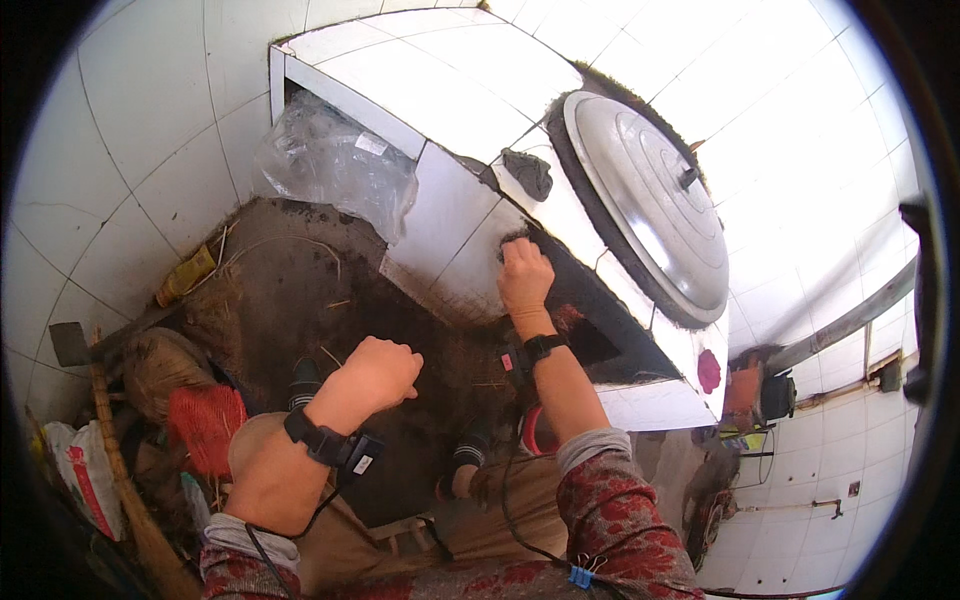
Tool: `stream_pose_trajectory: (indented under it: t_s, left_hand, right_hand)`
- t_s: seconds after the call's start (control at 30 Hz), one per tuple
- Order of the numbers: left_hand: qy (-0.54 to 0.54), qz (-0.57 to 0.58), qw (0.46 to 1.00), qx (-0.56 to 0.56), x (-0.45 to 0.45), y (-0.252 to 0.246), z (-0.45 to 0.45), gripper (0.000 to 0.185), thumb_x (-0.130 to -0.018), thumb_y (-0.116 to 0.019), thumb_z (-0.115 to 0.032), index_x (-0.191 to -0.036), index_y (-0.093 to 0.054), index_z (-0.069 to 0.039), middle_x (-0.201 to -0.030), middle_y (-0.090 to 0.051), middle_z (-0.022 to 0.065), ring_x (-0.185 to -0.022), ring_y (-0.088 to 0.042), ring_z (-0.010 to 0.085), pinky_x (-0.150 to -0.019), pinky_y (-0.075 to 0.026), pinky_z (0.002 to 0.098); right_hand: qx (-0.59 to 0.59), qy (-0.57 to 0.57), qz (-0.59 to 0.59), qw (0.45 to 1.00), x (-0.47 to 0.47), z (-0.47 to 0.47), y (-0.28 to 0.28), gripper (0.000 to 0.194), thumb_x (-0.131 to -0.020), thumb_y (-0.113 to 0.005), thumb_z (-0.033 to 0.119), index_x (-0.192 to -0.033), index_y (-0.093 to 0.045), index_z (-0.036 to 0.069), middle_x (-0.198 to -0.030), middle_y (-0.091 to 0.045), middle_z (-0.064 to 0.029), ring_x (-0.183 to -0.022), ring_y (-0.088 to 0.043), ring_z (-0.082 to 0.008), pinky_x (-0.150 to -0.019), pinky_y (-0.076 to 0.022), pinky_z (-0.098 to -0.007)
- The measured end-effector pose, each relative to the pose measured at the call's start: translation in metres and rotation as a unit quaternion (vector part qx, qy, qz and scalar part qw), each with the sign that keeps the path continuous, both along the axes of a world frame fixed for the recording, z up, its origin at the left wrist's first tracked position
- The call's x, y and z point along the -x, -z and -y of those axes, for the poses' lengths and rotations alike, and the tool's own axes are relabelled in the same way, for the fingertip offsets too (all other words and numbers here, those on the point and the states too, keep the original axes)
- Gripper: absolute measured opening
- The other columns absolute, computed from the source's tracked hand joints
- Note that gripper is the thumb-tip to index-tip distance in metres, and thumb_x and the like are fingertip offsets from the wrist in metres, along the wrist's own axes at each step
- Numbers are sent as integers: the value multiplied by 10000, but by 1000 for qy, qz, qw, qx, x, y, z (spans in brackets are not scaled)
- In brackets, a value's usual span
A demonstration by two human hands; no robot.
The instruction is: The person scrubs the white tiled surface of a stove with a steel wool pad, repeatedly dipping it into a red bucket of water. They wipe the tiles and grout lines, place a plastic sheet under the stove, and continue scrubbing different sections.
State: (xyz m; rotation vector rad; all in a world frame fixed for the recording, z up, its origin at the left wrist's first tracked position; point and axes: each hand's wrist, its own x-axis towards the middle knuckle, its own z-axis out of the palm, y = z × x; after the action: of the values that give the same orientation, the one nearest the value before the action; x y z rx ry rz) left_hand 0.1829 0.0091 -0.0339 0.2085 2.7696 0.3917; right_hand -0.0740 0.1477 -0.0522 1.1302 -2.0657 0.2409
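Note:
My right hand is closed around a dark, rough scouring pad or rag, too hidden to tell which, against the tiled front of the stove beside the blackened opening. My left hand hangs over the dark floor with its fingers curled; no object shows in it. On the white-tiled stove top lies a crumpled dark grey cloth. A large domed metal lid covers the round cooking place to the right of it.
A clear plastic bag hangs out of a recess in the stove front. To the left stand a straw broom, a red mesh sack and a white sack. A red cloth-like piece lies at the stove's near corner.

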Motion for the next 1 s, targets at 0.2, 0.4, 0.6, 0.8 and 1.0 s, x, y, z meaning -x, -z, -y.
stream_pose_trajectory:
  t_s: [0.2, 0.4, 0.6, 0.8, 1.0]
  left_hand:
    - [2, -23, 999, -24, -3, 2, 0, 403, -824, -709, -358, -1058, -618, -44, -945, -663, 126, -908, -655, 318, -762, -522, 428]
    - [3, -21, 1000, 2, 0, 1, -2, 408, -825, -706, -368, -1065, -620, -49, -950, -663, 125, -907, -653, 313, -768, -519, 420]
    - [5, 23, 1000, -16, 0, 0, -4, 407, -831, -702, -364, -1078, -620, -51, -967, -664, 124, -930, -653, 312, -778, -518, 426]
    - [-3, -20, 1000, -22, -2, 0, -2, 408, -824, -707, -363, -1076, -622, -54, -948, -663, 116, -908, -657, 311, -768, -519, 421]
    - [6, -18, 1000, -15, 1, 5, -4, 417, -816, -712, -370, -1075, -622, -57, -944, -664, 117, -894, -659, 309, -754, -522, 413]
  right_hand:
    - [-1, -13, -21, 1000, 1, 0, 2, 96, -674, -601, 95, -726, -520, 103, -764, -491, -69, -739, -547, -269, -597, -416, -385]
    - [-83, 22, 42, 995, -3, -1, 11, 103, -646, -613, 73, -715, -548, 115, -739, -534, -55, -704, -588, -284, -568, -462, -408]
    - [-12, 1, -40, 999, 4, 0, 11, 108, -683, -618, 101, -684, -510, 110, -723, -477, -55, -667, -548, -261, -560, -423, -384]
    - [-70, 8, 16, 997, 3, -2, 14, 84, -674, -599, 81, -715, -546, 131, -758, -511, -47, -696, -565, -263, -575, -423, -395]
    - [-70, -1, 20, 997, 6, -13, 13, 114, -637, -595, 65, -729, -546, 113, -755, -517, -59, -680, -556, -287, -569, -439, -393]
